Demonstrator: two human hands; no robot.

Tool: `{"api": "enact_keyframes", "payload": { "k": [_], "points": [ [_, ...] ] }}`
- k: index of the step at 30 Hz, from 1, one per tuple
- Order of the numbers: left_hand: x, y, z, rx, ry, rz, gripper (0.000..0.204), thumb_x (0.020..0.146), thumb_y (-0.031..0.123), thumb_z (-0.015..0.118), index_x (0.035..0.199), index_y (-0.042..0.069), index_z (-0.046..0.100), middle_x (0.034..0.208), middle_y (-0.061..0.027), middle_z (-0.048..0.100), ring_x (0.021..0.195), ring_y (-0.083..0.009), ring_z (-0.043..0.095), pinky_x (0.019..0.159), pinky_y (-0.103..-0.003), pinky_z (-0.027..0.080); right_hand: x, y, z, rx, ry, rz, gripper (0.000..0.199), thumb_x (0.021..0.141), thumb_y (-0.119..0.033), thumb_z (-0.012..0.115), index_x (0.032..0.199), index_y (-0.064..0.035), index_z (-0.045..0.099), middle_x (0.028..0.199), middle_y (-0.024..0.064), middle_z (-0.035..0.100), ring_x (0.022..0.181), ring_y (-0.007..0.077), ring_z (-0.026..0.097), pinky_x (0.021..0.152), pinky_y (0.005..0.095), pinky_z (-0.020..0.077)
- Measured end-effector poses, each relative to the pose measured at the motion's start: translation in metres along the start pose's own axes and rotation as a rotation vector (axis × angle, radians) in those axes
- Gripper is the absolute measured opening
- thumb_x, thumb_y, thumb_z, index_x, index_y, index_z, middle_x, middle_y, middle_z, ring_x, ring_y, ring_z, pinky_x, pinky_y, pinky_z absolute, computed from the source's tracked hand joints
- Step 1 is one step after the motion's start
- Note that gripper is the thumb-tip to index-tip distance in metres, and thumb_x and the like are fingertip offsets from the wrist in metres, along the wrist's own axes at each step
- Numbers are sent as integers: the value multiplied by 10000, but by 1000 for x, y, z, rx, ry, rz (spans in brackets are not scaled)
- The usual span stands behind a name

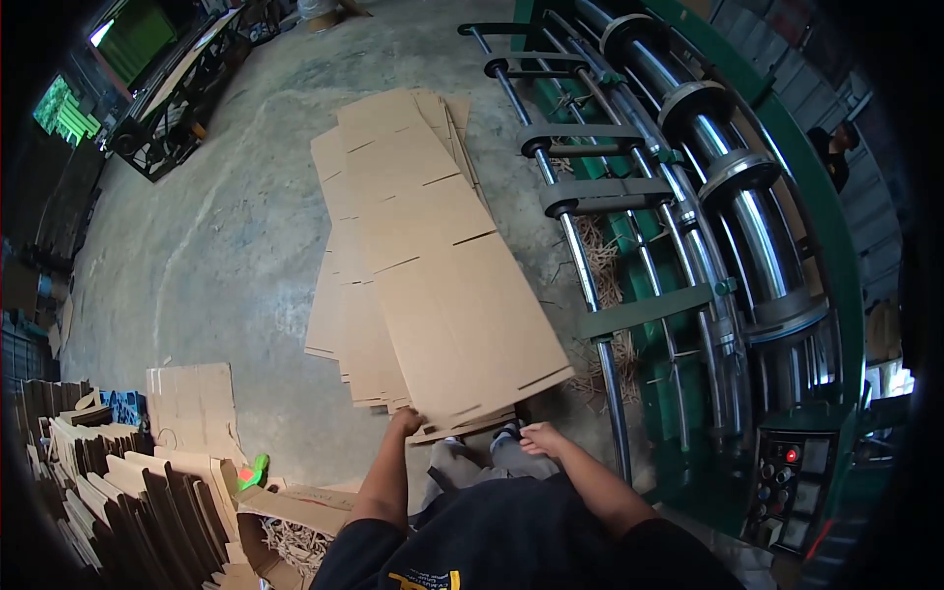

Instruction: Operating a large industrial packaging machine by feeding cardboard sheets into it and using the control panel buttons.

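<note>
A stack of flat brown cardboard sheets [442, 295] with short slots cut in them lies on the floor before me, its layers fanned unevenly to the left and far side. My left hand [404, 423] is closed at the near left corner of the stack, on the edge of a cardboard sheet; its fingertips are partly hidden. Beyond the near right edge of the cardboard, my right hand [542, 440] hangs apart from it. Its fingers are loosely bent and somewhat apart, with nothing seen in them.
A green machine with steel rollers [757, 236] and grey belts [644, 310] stands along the right, its control panel [790, 482] showing a red light. Cardboard scraps [600, 265] lie beneath it. At lower left are upright cardboard pieces [147, 492] and a box of scraps [295, 541]. Another person [836, 152] is far right.
</note>
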State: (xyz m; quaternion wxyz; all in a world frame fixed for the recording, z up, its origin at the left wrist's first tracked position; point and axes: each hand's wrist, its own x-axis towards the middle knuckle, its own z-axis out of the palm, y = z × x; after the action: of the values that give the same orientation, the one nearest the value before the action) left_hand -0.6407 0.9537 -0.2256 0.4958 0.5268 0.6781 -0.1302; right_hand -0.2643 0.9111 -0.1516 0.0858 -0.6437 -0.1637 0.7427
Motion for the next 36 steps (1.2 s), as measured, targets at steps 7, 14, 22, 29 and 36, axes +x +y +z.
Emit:
{"api": "enact_keyframes", "payload": {
  "k": [7, 14, 22, 29, 36],
  "points": [
    [-12, -62, 56, -184, 170, -17, 453, 715, 316, 547, 1085, 59, 590, 1104, -161, 571, 1048, -301, 533, 903, -341, 413, -21, 23, -54, -99, 248, -71, 193, 842, -219, 522, 978, -108, 601, 813, 42, 625, 647, 135, 614, 524, 251, 474],
    [-33, 9, 89, -102, -70, 109, 499, 722, 337, 542, 1112, 26, 568, 1106, -183, 564, 1051, -315, 526, 900, -356, 412, -40, 60, -129, -47, 397, -21, 258, 856, -207, 508, 1089, -105, 553, 873, 74, 631, 720, 179, 635, 578, 279, 492],
    [0, 92, 101, -440, -28, 155, 446, 767, 223, 568, 1142, -18, 536, 1017, -195, 611, 890, -218, 603, 741, -315, 473, -55, 61, -154, 85, 380, -92, 270, 886, -247, 490, 1113, -110, 538, 930, 85, 621, 780, 186, 627, 652, 293, 491],
    [14, 156, 79, -778, -95, 92, 444, 794, 187, 566, 1187, -10, 502, 935, -98, 622, 747, -174, 577, 602, -271, 440, -56, 54, -179, 123, 368, -194, 279, 878, -278, 513, 1103, -116, 550, 939, 74, 623, 785, 169, 625, 663, 288, 489],
    [9, 211, 86, -796, -219, 86, 397, 851, 241, 521, 1206, 68, 478, 1018, -58, 597, 935, -196, 564, 788, -365, 426, -71, 62, -206, 152, 425, -278, 261, 880, -244, 510, 1089, -99, 565, 899, 67, 625, 745, 152, 624, 627, 255, 482]
  ]
}}
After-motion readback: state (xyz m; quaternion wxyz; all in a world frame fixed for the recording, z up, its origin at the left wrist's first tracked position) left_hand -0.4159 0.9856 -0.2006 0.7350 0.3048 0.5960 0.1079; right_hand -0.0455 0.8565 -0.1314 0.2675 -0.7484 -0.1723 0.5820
